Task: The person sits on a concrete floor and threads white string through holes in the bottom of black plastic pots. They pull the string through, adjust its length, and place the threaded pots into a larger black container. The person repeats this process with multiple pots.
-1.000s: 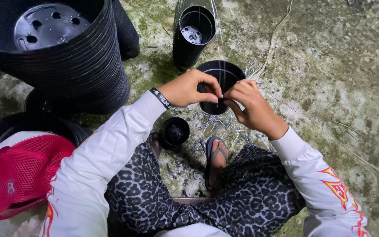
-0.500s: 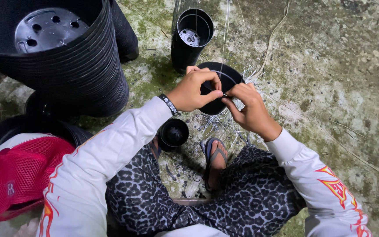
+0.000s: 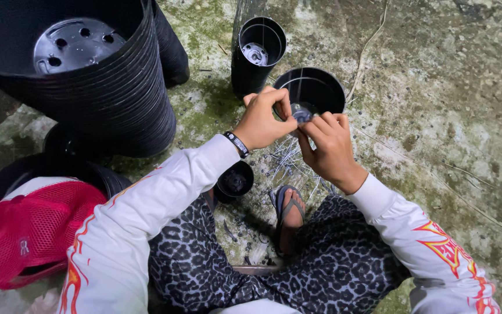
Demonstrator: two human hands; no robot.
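Both hands meet over the near rim of a black plastic pot point(image 3: 315, 90) that stands on the mossy concrete ground point(image 3: 437, 116) just beyond the person's knees. The left hand point(image 3: 262, 119) is closed in a pinch, thumb and forefinger pressed together at the pot's near edge, the other fingers curled; what lies between the fingertips is too small to make out. The right hand point(image 3: 329, 145) is likewise closed, its fingertips drawn together against those of the left, touching at the rim. Thin wires point(image 3: 289, 157) lie in a loose bundle on the ground directly beneath the hands. A taller, narrower black pot point(image 3: 257, 55) stands just left of and beyond the held pot. A large stack of nested black pots point(image 3: 117, 99) occupies the far left. A small black pot point(image 3: 235, 181) sits near the left forearm, beside a sandalled foot point(image 3: 289, 212). A red mesh cap point(image 3: 27, 232) lies at the near left. Compared with half a second earlier, the pot sits higher in view and more upright, showing more of its open mouth, and both hands have closed tighter together at its near rim; the surrounding items have kept their places.
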